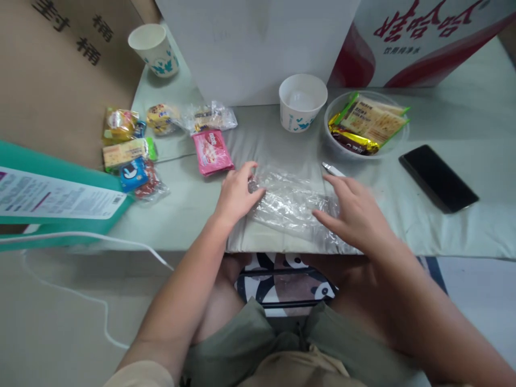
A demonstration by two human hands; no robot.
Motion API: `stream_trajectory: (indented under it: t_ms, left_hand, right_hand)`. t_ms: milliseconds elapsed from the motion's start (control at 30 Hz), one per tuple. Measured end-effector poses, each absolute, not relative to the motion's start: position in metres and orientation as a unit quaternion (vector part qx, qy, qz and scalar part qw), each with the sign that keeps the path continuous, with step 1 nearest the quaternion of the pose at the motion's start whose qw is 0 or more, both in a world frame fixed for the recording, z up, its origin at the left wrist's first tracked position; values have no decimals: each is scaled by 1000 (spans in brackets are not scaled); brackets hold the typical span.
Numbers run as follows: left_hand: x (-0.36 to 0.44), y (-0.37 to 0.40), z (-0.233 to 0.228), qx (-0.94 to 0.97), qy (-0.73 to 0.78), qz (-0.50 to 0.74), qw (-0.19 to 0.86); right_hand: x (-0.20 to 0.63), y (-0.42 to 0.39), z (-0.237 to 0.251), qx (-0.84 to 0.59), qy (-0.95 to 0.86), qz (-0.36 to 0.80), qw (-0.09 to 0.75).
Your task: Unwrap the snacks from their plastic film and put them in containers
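I see both hands down on a crumpled clear plastic bag (292, 207) that lies flat on the pale green cloth (423, 226) near the front edge of the table. My left hand (237, 193) presses on the bag's left end, fingers bent with the tips on the plastic, not closed around anything. My right hand (355, 212) lies over the bag's right end with the fingers stretched out and spread, holding nothing. Just beyond the right fingertips a small white knife-like tool (332, 170) rests on the cloth. Behind the bag stand a paper cup (302, 102) and, to its right, a clear bowl (338, 148) with wrapped snack bars in it. A black phone (437, 177) lies well to the right. A pink snack pack (212, 151) and 1 loose cluster of other wrapped snacks (129, 156) sit to the left.
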State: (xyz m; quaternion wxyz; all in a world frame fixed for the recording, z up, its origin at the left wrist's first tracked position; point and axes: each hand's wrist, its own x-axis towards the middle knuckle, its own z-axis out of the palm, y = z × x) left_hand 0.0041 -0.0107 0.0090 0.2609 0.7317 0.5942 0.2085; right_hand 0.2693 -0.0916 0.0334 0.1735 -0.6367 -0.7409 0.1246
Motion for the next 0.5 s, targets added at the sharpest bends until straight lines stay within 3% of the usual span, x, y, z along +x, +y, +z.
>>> stream_trajectory:
  t_ms: [133, 333, 500]
  left_hand:
    - [3, -12, 12, 740, 477, 256, 399]
    - [-13, -18, 34, 619, 378, 357, 589]
    - [-17, -8, 28, 405, 403, 467, 675]
  right_hand:
    - [252, -53, 26, -590, -773, 166, 162]
    - [250, -40, 40, -532, -785, 310, 69]
    - [245, -50, 35, -554, -623, 483, 265]
